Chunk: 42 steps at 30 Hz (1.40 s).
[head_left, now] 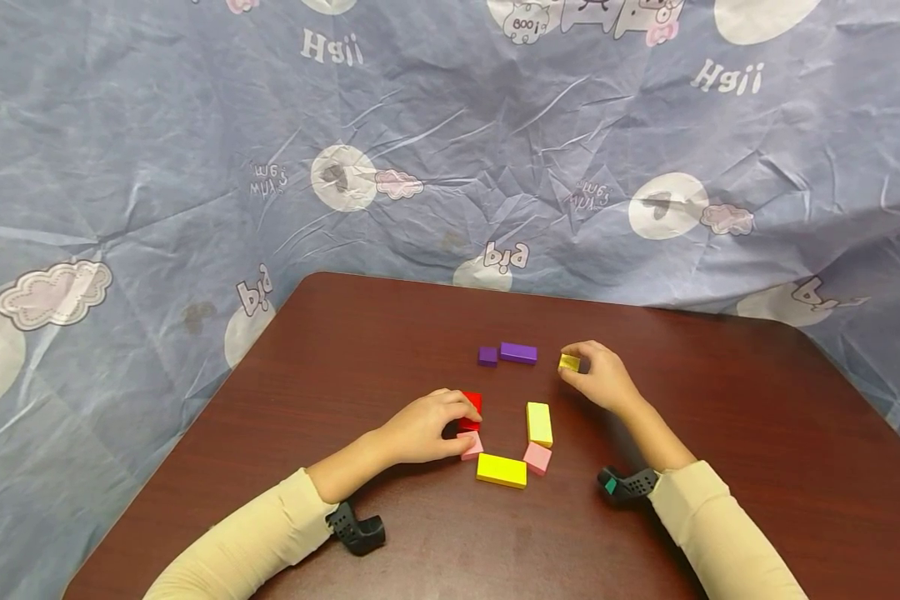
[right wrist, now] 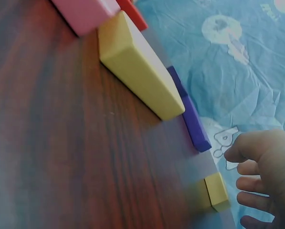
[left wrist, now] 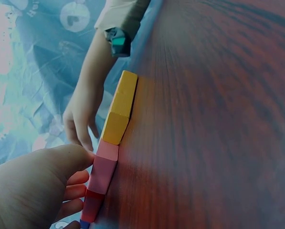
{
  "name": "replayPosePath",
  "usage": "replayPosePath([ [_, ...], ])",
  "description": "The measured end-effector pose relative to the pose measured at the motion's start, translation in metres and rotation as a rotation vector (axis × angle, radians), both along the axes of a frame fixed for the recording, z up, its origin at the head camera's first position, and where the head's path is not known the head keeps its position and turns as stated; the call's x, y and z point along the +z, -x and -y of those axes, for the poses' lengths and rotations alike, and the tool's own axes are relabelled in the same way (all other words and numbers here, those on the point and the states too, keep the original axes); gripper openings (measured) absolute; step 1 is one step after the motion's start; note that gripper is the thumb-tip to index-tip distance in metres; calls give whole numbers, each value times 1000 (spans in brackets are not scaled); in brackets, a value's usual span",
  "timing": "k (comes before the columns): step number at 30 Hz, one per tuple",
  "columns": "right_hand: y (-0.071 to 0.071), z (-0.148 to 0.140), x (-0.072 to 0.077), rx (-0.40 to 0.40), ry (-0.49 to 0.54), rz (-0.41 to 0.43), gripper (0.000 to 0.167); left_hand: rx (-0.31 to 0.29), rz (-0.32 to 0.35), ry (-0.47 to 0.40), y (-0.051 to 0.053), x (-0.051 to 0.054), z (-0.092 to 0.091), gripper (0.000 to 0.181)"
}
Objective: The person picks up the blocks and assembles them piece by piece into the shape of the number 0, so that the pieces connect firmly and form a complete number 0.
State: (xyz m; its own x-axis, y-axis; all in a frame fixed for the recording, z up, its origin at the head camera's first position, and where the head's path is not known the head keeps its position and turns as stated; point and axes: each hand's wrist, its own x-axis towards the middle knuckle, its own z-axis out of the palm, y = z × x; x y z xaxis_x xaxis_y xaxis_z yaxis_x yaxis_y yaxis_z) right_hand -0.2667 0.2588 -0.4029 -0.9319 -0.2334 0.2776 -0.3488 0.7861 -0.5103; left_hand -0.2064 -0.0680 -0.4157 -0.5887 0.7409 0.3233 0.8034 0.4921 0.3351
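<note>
My left hand (head_left: 427,427) hovers low over a red block (head_left: 470,408) and a pink cube (head_left: 469,450). In the left wrist view its thumb tip lies at the top edge of the pink cube (left wrist: 103,169); whether it touches is unclear. The other fingers spread loosely above the red block (left wrist: 93,205). Farther right, my right hand (head_left: 600,377) is held around a small yellow cube (head_left: 569,362). The right wrist view shows that cube (right wrist: 216,192) on the table, with thumb and loosely bent fingers apart from it.
A yellow block (head_left: 502,471) lies nearest me, beside a second pink cube (head_left: 537,458). Another yellow block (head_left: 539,424) extends behind that cube. Farther back are a purple cube (head_left: 487,357) and a longer purple block (head_left: 518,353). A patterned cloth (head_left: 435,125) hangs behind the brown table (head_left: 390,333).
</note>
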Motion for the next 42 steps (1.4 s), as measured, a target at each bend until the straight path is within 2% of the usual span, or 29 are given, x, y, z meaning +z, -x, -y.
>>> replayPosePath([
  [8, 12, -5, -4, -10, -27, 16, 37, 6, 19, 12, -1, 1, -1, 26],
  [17, 16, -6, -8, -22, -33, 46, 31, 16, 25, 22, 0, 0, 0, 27],
  [23, 11, -4, -7, -22, -3, 46, 29, 9, 11, 16, 1, -1, 0, 27],
  [34, -3, 14, -3, 27, 53, 36, 27, 16, 28, 23, 1, 1, 0, 27],
  [42, -10, 29, -2, 65, 52, 51, 27, 13, 30, 14, 0, 0, 0, 27],
])
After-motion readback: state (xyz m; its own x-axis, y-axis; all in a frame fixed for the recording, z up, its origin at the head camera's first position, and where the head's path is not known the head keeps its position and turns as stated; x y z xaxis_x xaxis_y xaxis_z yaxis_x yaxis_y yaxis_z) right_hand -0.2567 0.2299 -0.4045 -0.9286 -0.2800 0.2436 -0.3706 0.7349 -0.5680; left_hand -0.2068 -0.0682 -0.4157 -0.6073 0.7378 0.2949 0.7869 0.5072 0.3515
